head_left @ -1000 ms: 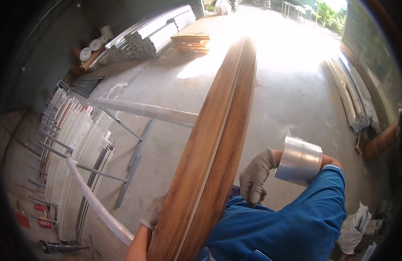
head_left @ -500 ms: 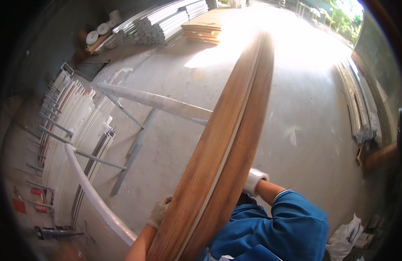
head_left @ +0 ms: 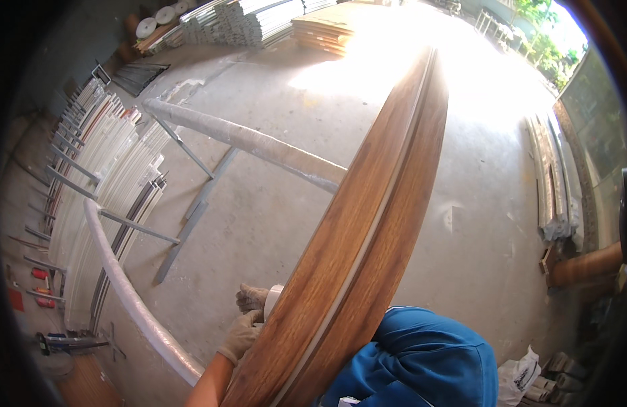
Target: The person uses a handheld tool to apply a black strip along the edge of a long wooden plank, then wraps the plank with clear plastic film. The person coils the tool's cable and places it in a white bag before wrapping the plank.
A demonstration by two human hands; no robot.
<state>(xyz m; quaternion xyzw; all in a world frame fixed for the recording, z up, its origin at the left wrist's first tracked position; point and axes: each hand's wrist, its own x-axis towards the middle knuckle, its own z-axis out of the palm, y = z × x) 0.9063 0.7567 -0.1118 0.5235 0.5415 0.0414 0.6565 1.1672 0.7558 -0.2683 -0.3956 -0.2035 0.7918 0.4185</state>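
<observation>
Two long brown wood-grain boards (head_left: 340, 251) lie side by side with a pale strip (head_left: 357, 264) between them, running from my body towards the bright far end. My gloved left hand (head_left: 241, 334) is at their left edge, fingers bent and held together, close below my other hand; what they grip is hidden. My gloved right hand (head_left: 251, 298) shows at the left edge too, its arm hidden under the boards. A white roll (head_left: 273, 300), apparently wrapping film, sits around this hand, partly covered by the boards, with the fingers showing beyond it.
A film-wrapped rest bar (head_left: 246, 142) passes under the boards; a curved wrapped bar (head_left: 134, 298) is nearer left. Racked pale profiles (head_left: 110, 210) stand at left, stacked panels (head_left: 320, 35) at the back. Wrapped lengths (head_left: 554, 183) and a white bag (head_left: 519, 374) lie at right.
My right hand has passed under the boards with the white roll, from their right side to their left. My left hand stays near the left edge. The view has shifted slightly.
</observation>
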